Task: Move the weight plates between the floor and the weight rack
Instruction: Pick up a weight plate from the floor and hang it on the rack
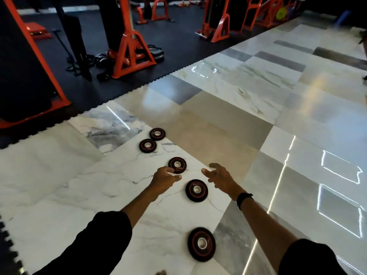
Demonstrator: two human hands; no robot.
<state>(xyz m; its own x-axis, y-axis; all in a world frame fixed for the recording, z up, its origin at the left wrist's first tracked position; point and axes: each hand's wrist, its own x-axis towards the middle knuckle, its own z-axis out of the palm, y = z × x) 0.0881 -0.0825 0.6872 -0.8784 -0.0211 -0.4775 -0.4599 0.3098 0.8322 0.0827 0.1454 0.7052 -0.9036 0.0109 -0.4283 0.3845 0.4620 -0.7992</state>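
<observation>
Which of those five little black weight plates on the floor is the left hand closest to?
The third plate of the row, counting from either end: the left hand has its fingertips at its rim.

Beyond the hands, a glossy marble-patterned tile floor (pixel 228 120) in white, grey and beige squares spreads ahead and to the right, catching bright streaks of reflected light. Farther off to the upper left lies a black rubber mat (pixel 178 38) with a jigsaw edge. On it stand orange machine frames (pixel 131 50), with dark straps (pixel 83 62) heaped beside the nearest one. A yellow disc (pixel 283 13) shows far away, upper right.
</observation>
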